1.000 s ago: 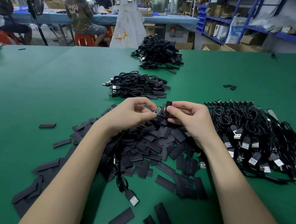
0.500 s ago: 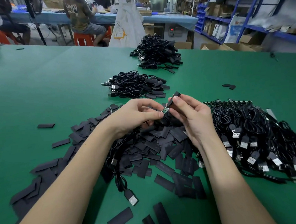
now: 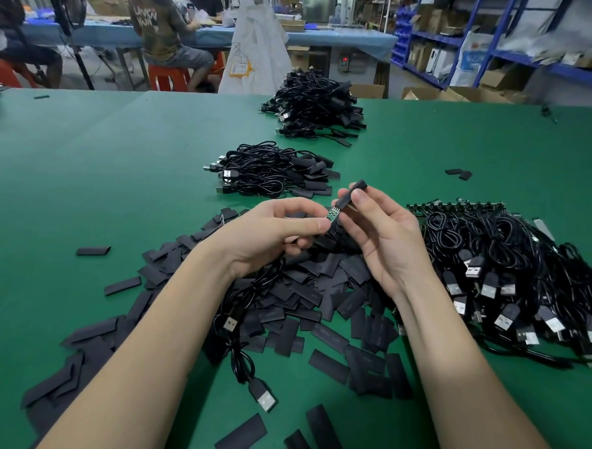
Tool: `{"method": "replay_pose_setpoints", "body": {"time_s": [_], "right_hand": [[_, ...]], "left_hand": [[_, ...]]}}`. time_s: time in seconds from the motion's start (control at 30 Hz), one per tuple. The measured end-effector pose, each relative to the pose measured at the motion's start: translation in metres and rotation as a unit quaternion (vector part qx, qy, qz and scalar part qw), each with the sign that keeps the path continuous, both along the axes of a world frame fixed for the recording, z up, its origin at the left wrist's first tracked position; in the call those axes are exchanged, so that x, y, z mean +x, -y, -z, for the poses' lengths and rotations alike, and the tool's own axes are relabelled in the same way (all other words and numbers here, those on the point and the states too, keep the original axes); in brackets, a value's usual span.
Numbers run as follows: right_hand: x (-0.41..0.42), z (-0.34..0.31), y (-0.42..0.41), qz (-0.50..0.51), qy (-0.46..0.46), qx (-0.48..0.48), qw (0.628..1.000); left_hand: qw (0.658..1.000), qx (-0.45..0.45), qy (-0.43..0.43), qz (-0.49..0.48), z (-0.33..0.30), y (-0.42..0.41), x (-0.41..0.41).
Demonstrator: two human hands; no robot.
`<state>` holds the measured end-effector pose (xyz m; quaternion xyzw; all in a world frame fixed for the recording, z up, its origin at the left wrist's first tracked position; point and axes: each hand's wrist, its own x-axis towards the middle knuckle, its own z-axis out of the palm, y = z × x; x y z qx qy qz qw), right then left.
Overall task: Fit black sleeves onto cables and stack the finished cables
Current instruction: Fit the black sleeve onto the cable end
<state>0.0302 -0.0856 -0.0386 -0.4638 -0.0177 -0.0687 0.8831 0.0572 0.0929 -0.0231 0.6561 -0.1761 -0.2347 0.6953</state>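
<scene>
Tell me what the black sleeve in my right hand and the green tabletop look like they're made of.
Black sleeve: likely thin matte plastic tubing, perhaps heat-shrink; loose ones lie flat. Tabletop: looks like matte green rubber or vinyl matting, smooth with a soft sheen.

A black sleeve point(image 3: 353, 195), tilted up to the right, meets the cable's small green board end point(image 3: 332, 215) above loose flat sleeves point(image 3: 301, 289)

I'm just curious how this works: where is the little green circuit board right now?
In the head view, the green circuit board sits mid-frame, pinched by the left hand, its tip entering the black sleeve held by the right hand, above the loose sleeve pile.
</scene>
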Motion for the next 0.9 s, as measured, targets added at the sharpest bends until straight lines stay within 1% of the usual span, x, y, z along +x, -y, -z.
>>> {"method": "replay_pose_setpoints", "body": {"time_s": [0.17, 0.33, 0.43, 0.5, 0.57, 0.67, 0.9], "right_hand": [[-0.001, 0.001, -0.002, -0.04, 0.017, 0.004, 0.999], [-0.003, 0.0, 0.003, -0.075, 0.004, -0.006, 0.997], [-0.003, 0.0, 0.0, -0.081, -0.003, -0.035, 0.996], [-0.002, 0.001, -0.003, -0.071, -0.007, -0.043, 0.997], [-0.001, 0.001, -0.004, -0.049, -0.012, -0.028, 0.998], [0.0, 0.002, -0.002, -0.026, -0.019, -0.013, 0.999], [0.001, 0.004, -0.008, 0.001, -0.048, -0.008, 0.999]], "left_hand": [[1.0, -0.02, -0.018, 0.012, -0.001, 0.0, 0.0], [0.999, -0.042, -0.03, 0.008, -0.002, -0.002, -0.001], [0.999, -0.035, -0.022, -0.004, -0.003, -0.001, -0.001], [1.0, -0.019, -0.003, -0.018, -0.004, -0.002, -0.001], [0.999, 0.001, 0.025, -0.037, -0.006, -0.005, -0.001], [0.992, 0.058, 0.093, -0.064, -0.009, -0.009, -0.001], [0.98, 0.067, 0.162, -0.098, -0.008, -0.003, -0.003]]}}
